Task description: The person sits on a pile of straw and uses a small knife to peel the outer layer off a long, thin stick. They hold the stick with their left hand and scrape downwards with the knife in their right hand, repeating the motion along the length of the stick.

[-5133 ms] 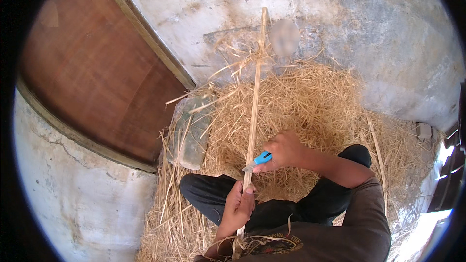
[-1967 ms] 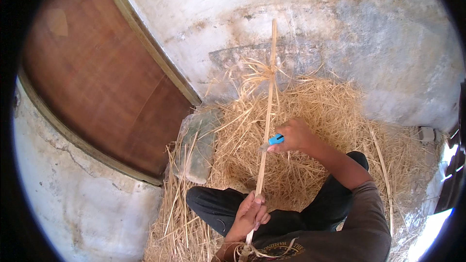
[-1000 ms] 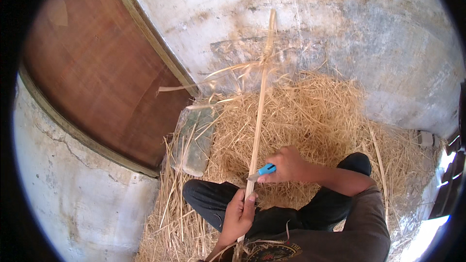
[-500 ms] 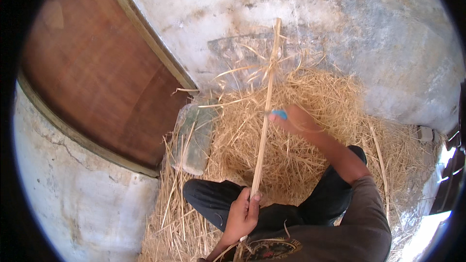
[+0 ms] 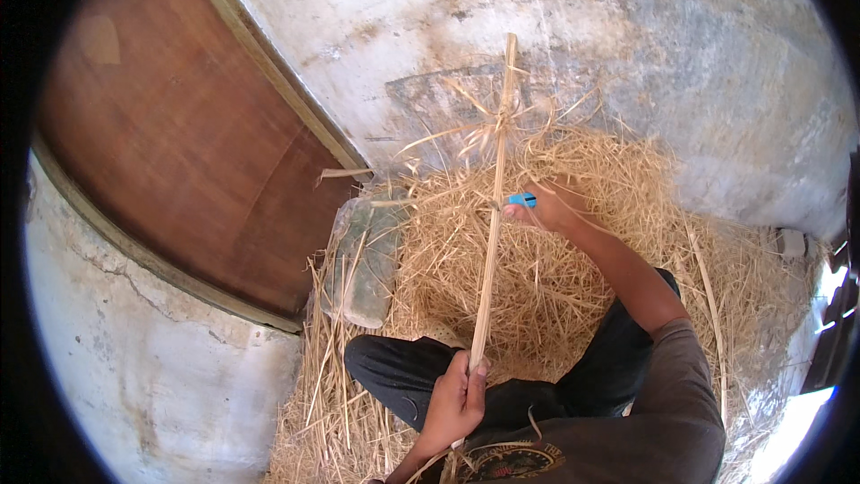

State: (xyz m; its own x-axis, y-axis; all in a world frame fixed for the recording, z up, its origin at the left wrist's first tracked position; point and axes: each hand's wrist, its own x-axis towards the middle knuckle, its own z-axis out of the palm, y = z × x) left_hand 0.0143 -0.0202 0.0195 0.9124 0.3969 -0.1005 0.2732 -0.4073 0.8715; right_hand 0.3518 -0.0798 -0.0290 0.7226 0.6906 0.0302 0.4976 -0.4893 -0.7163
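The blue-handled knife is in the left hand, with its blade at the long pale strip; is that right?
Not quite: the head view shows the blue-handled knife in the right hand; the left hand grips the long pale strip lower down. The blade is indeed at the strip.

Straw-coloured shavings (image 5: 555, 300) are covering the floor (it's mostly hiding beneath them, from where I'm standing). To the left, a greenish-grey slab (image 5: 378, 273) is lying among them; rightward, a long pale strip (image 5: 707, 300) is stretching over them, and a small pale block (image 5: 792, 243) is sitting beyond.
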